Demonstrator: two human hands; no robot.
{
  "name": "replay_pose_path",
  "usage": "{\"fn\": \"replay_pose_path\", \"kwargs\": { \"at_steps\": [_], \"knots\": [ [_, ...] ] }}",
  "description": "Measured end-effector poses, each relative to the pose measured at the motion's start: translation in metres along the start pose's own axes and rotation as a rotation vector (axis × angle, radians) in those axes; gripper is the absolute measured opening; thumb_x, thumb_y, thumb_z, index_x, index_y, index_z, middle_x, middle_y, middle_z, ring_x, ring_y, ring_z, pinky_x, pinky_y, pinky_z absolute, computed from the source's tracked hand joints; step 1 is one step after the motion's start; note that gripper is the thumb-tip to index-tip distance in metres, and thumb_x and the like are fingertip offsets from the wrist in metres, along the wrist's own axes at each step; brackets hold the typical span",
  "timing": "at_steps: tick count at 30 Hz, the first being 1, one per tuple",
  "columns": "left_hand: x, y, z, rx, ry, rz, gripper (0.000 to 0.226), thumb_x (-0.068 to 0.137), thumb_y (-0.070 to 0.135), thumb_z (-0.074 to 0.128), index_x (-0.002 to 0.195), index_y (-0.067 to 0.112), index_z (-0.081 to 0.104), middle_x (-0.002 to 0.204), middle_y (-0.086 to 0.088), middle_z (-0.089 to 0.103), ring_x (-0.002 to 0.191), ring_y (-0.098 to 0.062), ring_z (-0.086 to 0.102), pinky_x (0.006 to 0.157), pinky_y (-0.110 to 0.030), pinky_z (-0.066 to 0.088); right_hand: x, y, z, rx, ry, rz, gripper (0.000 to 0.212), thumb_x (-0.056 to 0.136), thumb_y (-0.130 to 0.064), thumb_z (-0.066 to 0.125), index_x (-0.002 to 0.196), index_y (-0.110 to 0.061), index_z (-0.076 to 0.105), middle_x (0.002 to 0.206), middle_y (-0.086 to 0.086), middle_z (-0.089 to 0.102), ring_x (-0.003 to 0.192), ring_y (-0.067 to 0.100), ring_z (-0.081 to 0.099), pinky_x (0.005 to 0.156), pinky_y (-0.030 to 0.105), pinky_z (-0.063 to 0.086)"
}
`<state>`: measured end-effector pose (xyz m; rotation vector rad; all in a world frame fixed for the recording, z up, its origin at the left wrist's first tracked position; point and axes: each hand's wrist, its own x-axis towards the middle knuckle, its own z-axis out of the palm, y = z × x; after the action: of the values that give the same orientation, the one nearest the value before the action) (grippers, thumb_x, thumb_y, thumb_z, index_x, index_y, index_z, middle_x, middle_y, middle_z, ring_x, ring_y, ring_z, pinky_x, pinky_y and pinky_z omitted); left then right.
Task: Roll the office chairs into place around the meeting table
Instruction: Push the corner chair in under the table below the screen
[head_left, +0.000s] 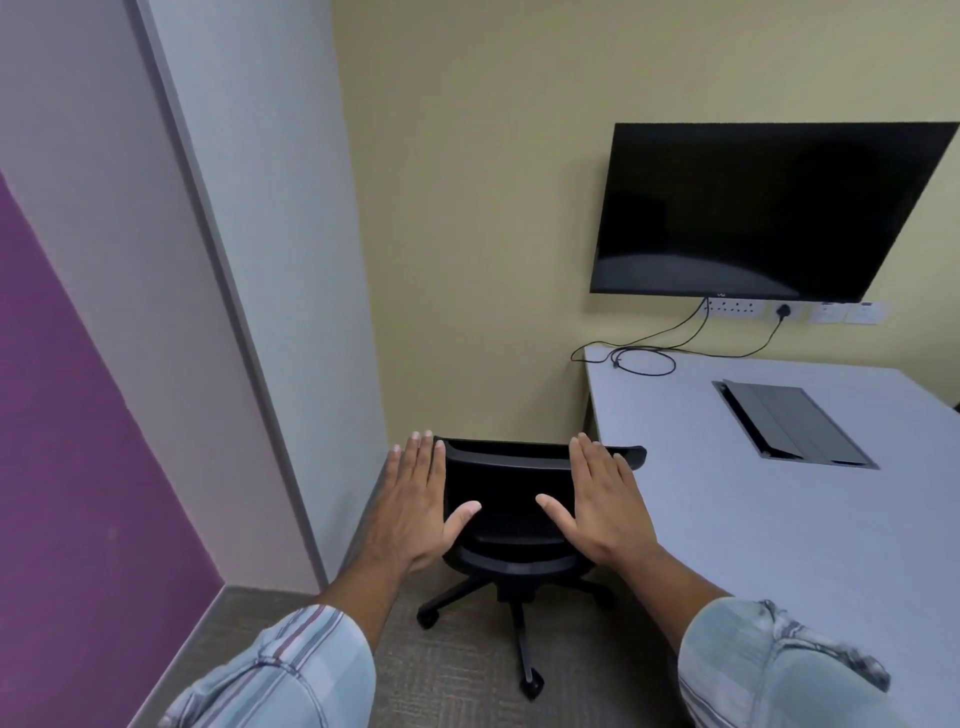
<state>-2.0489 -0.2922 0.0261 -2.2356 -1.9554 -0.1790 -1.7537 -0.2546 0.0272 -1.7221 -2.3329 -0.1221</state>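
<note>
A black mesh-backed office chair on a five-star wheeled base (511, 525) is standing on the grey carpet (457, 691) in the corner of the room, its back turned toward the camera and its seat facing the pale yellow wall (467, 208). It is sitting just beside the left edge of the pale grey rectangular meeting table (779, 519), with the right end of its backrest overlapping the table's edge in this view.

The left hand (415, 499) is reaching out flat with fingers spread, palm down, at the left end of the chair's backrest; the right hand (605, 499) is doing the same toward the right end. Both are wide open and gripping nothing, and from this angle I cannot tell whether the palms are touching the backrest or hovering in front of it. Light striped sleeves (291, 670) are covering both forearms.

A white wall panel with a grey vertical strip (249, 312) is closing in the space to the chair's left, with a purple panel (78, 467) nearer the camera. A black flat screen (769, 213) is hanging on the yellow wall above the table, and black cables (644, 358) are trailing from it onto the tabletop. A dark grey recessed cable-box lid (789, 426) is sitting in the table surface.
</note>
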Motion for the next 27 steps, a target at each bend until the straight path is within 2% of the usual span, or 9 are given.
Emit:
{"fn": "replay_pose_path", "kwargs": {
  "at_steps": [3, 6, 12, 20, 23, 26, 27],
  "knots": [
    [0.026, -0.003, 0.001, -0.024, 0.010, 0.047, 0.112, 0.095, 0.084, -0.006, 0.172, 0.002, 0.001, 0.181, -0.021, -0.003, 0.169, -0.035, -0.009, 0.136, -0.051, -0.012, 0.019, -0.003, -0.001, -0.019, -0.019, 0.036, 0.102, 0.101, -0.085, 0.009, 0.172, -0.011, 0.008, 0.181, 0.011, 0.014, 0.167, 0.031, 0.013, 0.137, 0.053, 0.013],
    [0.048, 0.000, 0.003, -0.021, -0.013, 0.042, 0.110, 0.096, 0.082, -0.009, 0.172, 0.003, -0.003, 0.182, -0.020, -0.005, 0.169, -0.033, -0.012, 0.137, -0.053, -0.006, 0.032, 0.002, 0.000, -0.045, -0.028, 0.048, 0.104, 0.099, -0.085, 0.007, 0.172, -0.011, 0.007, 0.181, 0.012, 0.012, 0.167, 0.031, 0.010, 0.137, 0.052, 0.011],
    [0.092, -0.001, 0.018, -0.011, -0.020, 0.098, 0.105, 0.102, 0.082, 0.006, 0.172, 0.004, -0.003, 0.182, -0.018, -0.005, 0.169, -0.031, -0.012, 0.137, -0.051, -0.005, 0.065, 0.024, 0.008, -0.080, -0.055, 0.089, 0.105, 0.098, -0.085, 0.004, 0.172, -0.010, 0.010, 0.182, 0.012, 0.012, 0.167, 0.031, 0.010, 0.137, 0.053, 0.009],
    [0.164, -0.008, 0.053, -0.002, -0.094, 0.137, 0.112, 0.096, 0.085, -0.009, 0.173, 0.004, 0.001, 0.183, -0.018, 0.004, 0.169, -0.031, -0.007, 0.137, -0.052, -0.004, 0.119, 0.060, 0.038, -0.086, -0.146, 0.089, 0.107, 0.097, -0.089, 0.009, 0.172, -0.014, 0.008, 0.182, 0.009, 0.009, 0.168, 0.029, 0.008, 0.136, 0.050, 0.007],
    [0.183, -0.013, 0.072, -0.006, -0.129, 0.152, 0.116, 0.094, 0.087, -0.010, 0.173, 0.005, 0.007, 0.182, -0.017, 0.010, 0.170, -0.031, -0.002, 0.137, -0.052, -0.004, 0.133, 0.072, 0.050, -0.040, -0.175, 0.074, 0.109, 0.095, -0.093, 0.014, 0.173, -0.016, 0.009, 0.182, 0.008, 0.011, 0.167, 0.028, 0.011, 0.136, 0.050, 0.009],
    [0.198, -0.018, 0.090, -0.025, -0.215, 0.174, 0.117, 0.093, 0.090, -0.009, 0.173, 0.007, 0.015, 0.180, -0.016, 0.021, 0.169, -0.031, 0.007, 0.138, -0.051, 0.000, 0.138, 0.088, 0.061, -0.002, -0.265, 0.057, 0.119, 0.087, -0.099, 0.004, 0.172, -0.016, 0.012, 0.181, 0.007, 0.017, 0.166, 0.027, 0.018, 0.135, 0.048, 0.015],
    [0.201, -0.019, 0.093, -0.040, -0.242, 0.183, 0.119, 0.091, 0.091, -0.010, 0.173, 0.009, 0.020, 0.177, -0.015, 0.030, 0.168, -0.031, 0.016, 0.138, -0.051, 0.005, 0.138, 0.095, 0.063, 0.011, -0.298, 0.055, 0.122, 0.084, -0.101, 0.002, 0.172, -0.016, 0.015, 0.180, 0.007, 0.021, 0.164, 0.027, 0.022, 0.134, 0.047, 0.017]
  ]
}}
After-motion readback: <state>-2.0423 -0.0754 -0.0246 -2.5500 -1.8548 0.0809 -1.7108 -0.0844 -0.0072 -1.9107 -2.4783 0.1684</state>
